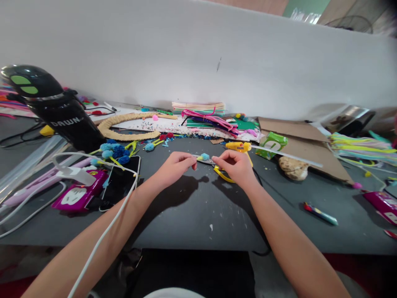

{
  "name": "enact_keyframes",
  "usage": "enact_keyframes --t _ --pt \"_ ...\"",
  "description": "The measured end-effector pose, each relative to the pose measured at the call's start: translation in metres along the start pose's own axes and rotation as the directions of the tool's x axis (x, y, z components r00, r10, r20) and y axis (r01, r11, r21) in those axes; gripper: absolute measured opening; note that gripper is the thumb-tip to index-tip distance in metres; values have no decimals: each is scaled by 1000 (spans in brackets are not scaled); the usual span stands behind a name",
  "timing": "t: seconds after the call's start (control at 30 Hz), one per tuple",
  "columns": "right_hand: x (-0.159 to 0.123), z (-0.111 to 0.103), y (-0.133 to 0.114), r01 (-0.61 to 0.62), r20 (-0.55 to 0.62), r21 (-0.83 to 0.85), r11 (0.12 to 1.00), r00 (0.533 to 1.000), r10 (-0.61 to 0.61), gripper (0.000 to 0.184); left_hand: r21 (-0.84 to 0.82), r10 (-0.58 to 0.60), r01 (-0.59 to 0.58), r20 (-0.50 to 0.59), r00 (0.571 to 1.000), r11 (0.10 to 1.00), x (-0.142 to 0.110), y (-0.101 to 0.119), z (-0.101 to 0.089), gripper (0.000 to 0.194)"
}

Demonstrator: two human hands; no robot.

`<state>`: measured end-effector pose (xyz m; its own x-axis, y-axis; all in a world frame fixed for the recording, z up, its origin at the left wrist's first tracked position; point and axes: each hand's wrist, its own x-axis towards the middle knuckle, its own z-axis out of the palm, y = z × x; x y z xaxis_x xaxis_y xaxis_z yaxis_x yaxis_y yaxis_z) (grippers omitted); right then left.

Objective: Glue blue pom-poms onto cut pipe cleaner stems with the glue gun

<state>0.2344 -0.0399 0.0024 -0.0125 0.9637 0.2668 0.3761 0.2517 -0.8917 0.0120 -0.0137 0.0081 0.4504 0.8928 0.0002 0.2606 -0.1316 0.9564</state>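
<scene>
Near the middle of the table, my left hand (177, 167) is closed in a pinch on a short yellow-green pipe cleaner stem. A fuzzy light-blue pompom (204, 157) sits at the stem's tip, between my two hands. My right hand (235, 166) is also pinched, fingertips just right of the pompom; what they hold, if anything, is too small to make out. Scissors with yellow handles (223, 176) lie behind and below my right fingers, blades pointing left under the pompom. Just beyond that hand rests a yellow glue gun (238, 146) with a clear glue stick.
A black bottle (70, 120), blue pompom stems (114, 151), a phone (119, 186) and a purple power box (81, 190) stand left. A white cable (105, 236) crosses my left forearm. Cardboard (313, 155), a green packet (271, 145) and a pen (320, 214) lie right.
</scene>
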Motion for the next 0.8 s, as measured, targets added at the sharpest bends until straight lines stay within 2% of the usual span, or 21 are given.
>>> enact_keyframes --t 0.07,0.13,0.27,0.53,0.8 --pt "0 0 2 0 38 -5 1000 999 0 31 6 8 -8 10 1000 1000 -1 0 0 36" --pt "0 0 4 26 111 67 997 993 -34 28 17 16 -17 21 1000 1000 -1 1 1 34" --pt "-3 4 4 4 225 163 987 973 -42 43 50 27 -29 35 999 998 -1 2 2 32" --pt "-5 9 -2 5 198 126 992 980 -30 32 106 46 -56 92 995 993 -2 4 3 34" --pt "-5 11 0 38 173 90 995 984 -53 28 136 34 -48 103 994 990 -3 3 3 32"
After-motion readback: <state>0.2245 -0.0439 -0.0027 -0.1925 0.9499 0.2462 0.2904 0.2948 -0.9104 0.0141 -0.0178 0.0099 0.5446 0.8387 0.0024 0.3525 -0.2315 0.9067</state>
